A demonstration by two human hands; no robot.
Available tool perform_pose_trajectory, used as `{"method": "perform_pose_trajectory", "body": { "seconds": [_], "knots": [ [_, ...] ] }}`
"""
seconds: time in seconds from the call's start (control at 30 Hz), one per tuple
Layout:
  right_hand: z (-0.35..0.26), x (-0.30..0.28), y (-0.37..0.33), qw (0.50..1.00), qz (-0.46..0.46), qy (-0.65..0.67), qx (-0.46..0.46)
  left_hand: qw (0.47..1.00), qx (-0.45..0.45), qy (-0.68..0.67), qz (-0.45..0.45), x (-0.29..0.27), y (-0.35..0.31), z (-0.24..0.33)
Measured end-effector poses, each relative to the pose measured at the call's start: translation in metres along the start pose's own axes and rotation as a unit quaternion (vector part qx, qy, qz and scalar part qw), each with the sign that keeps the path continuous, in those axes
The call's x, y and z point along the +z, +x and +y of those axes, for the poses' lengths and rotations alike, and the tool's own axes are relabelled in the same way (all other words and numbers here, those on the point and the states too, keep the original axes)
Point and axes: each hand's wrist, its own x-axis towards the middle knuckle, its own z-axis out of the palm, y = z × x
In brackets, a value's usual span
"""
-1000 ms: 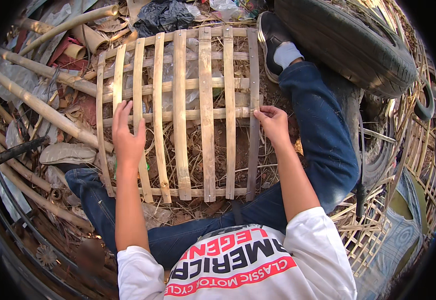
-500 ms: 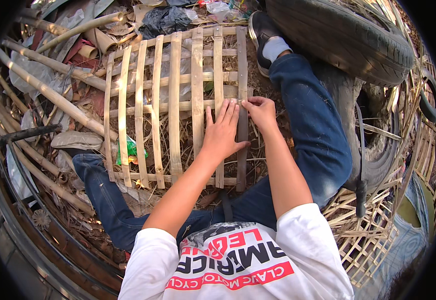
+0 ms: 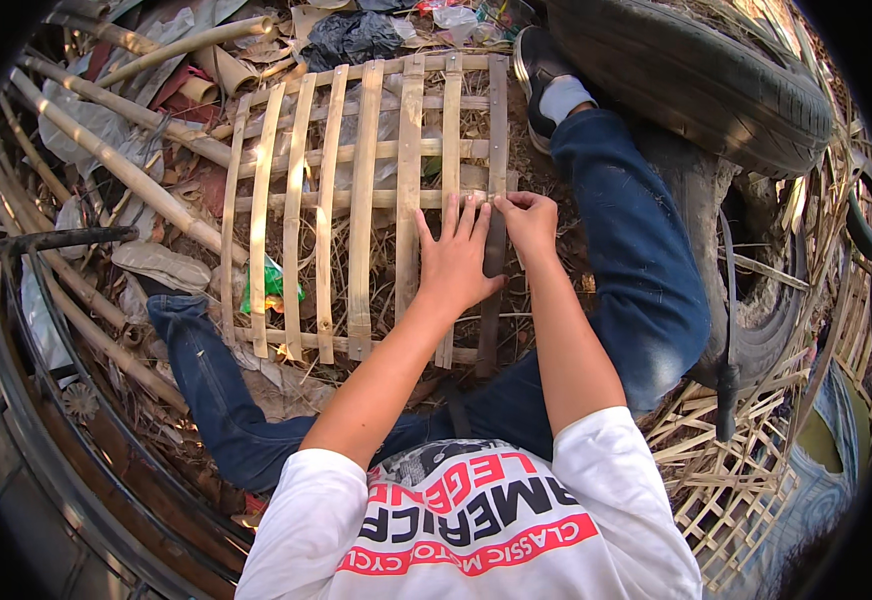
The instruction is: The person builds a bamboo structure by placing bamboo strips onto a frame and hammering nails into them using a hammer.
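A lattice panel of pale bamboo slats (image 3: 361, 230) lies on the ground between my legs, its upright slats crossing several horizontal strips. Its rightmost slat (image 3: 497, 120) is darker and greyer than the others. My left hand (image 3: 454, 262) rests flat on the panel beside that slat, fingers spread and the thumb reaching across it. Close by, my right hand (image 3: 529, 222) is pinched at the dark slat, where a horizontal strip meets it. Whatever sits between its fingertips is too small to make out.
Bamboo poles (image 3: 126, 160) lie at the left among litter and a black plastic bag (image 3: 353, 40). A large tyre (image 3: 696, 80) stands beyond my right leg. A dark-handled tool (image 3: 727, 390) and woven bamboo lattice (image 3: 746, 500) are at the right; a black metal frame (image 3: 51, 370) curves along the left.
The panel appears slightly farther right in the view. The fingers of my left hand have spread wider, while my right hand stays pinched at the same crossing.
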Motion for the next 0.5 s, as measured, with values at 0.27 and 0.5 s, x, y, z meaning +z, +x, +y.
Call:
{"method": "perform_pose_trajectory", "body": {
  "seconds": [0.27, 0.5],
  "knots": [
    [0.001, 0.003, 0.0, 1.0, -0.018, 0.019, 0.016, 1.0, -0.026, -0.005, -0.005, 0.001, -0.002, 0.005],
    [-0.003, 0.006, 0.004, 1.0, -0.019, 0.011, 0.016, 0.983, -0.035, -0.112, 0.144, 0.0, 0.016, -0.062]
  ]
}}
